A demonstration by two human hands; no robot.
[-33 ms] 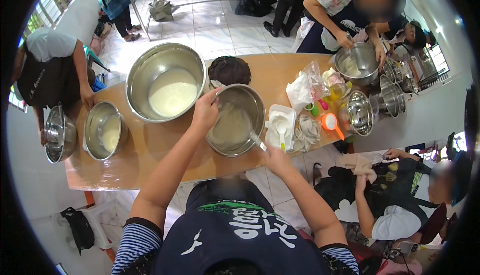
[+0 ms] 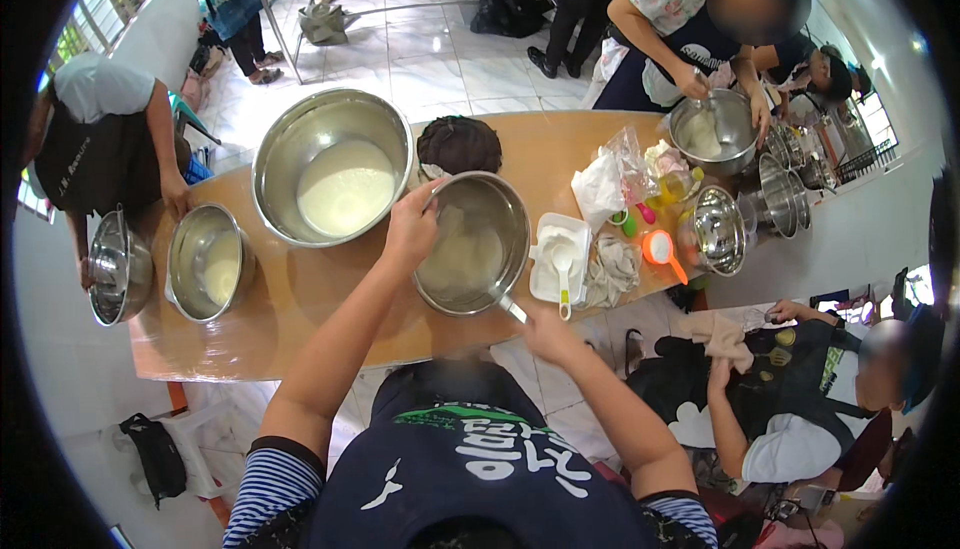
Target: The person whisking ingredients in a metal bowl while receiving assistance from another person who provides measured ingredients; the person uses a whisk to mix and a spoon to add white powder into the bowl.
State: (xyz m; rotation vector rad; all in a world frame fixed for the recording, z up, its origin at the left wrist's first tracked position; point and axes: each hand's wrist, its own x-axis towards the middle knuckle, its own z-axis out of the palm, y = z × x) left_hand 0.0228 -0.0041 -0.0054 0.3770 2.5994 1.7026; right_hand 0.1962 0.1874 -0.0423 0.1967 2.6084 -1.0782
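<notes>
A deep steel mixing bowl (image 2: pixel 480 211) stands at the table's near edge, tilted toward me, with pale, cream-coloured batter (image 2: pixel 462 261) in its bottom. My left hand (image 2: pixel 412 224) is closed on the bowl's left rim. My right hand (image 2: pixel 547 334) is closed round a utensil with a shiny metal handle (image 2: pixel 513 309), which crosses the near rim into the bowl. Its working end is too blurred to name. Behind and left of my left hand is a larger steel bowl (image 2: pixel 283 211) holding more pale batter. Just right of my bowl lies a white tub (image 2: pixel 545 274) of white powder with a scoop (image 2: pixel 564 267) in it.
A crumpled cloth (image 2: pixel 612 271), an orange measuring cup (image 2: pixel 659 246) and plastic bags (image 2: pixel 597 189) lie to the right. A dark brown knitted thing (image 2: pixel 459 143) sits behind my bowl. Smaller bowls (image 2: pixel 236 289) stand left; co-workers handle bowls at both table ends.
The utensil has swung from the bowl's right inner wall to its near rim. My right hand has shifted slightly down and left; my left hand keeps its place.
</notes>
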